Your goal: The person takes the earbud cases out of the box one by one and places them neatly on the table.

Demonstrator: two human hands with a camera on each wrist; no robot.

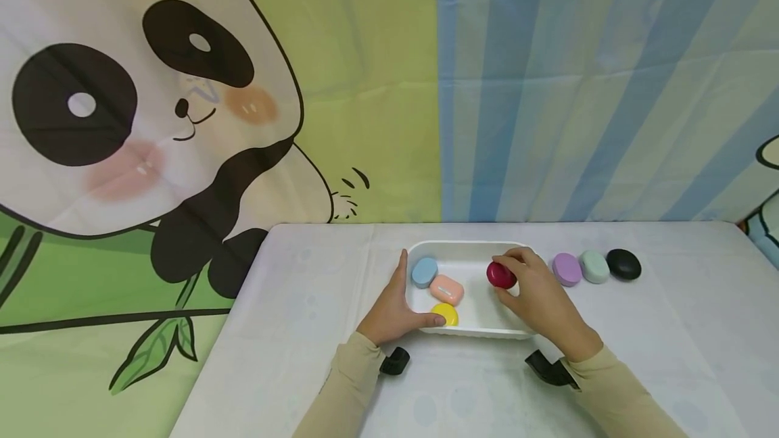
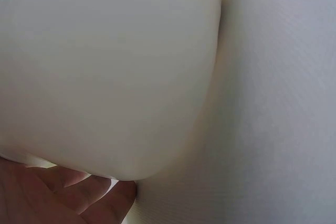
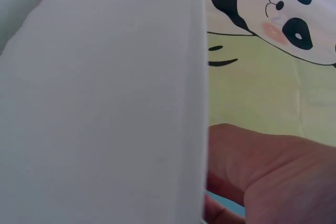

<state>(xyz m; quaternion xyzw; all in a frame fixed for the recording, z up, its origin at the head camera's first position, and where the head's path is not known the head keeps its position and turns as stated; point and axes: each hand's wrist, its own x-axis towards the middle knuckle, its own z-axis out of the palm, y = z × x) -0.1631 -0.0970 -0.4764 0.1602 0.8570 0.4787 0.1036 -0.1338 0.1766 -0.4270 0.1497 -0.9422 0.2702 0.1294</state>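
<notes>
In the head view a white tray point(image 1: 481, 313) sits on the table between both hands. My left hand point(image 1: 392, 309) grips its left end, thumb over the near rim by a round yellow soap point(image 1: 449, 314) and fingers along the left side. A blue soap point(image 1: 425, 272) and a peach soap point(image 1: 447, 289) lie inside, near that hand. Between thumb and fingers, my right hand point(image 1: 538, 296) pinches a glossy red round soap point(image 1: 500, 275) over the tray's right part. The left wrist view shows fingers point(image 2: 107, 203) against the tray's wall; in the right wrist view the tray's wall point(image 3: 105, 103) hides the red soap.
Right of the tray, a purple soap point(image 1: 567, 270), a pale green soap point(image 1: 594, 267) and a black soap point(image 1: 623, 264) lie in a row on the white-covered table point(image 1: 669, 357). A printed panda curtain point(image 1: 365, 86) hangs behind the table's far edge.
</notes>
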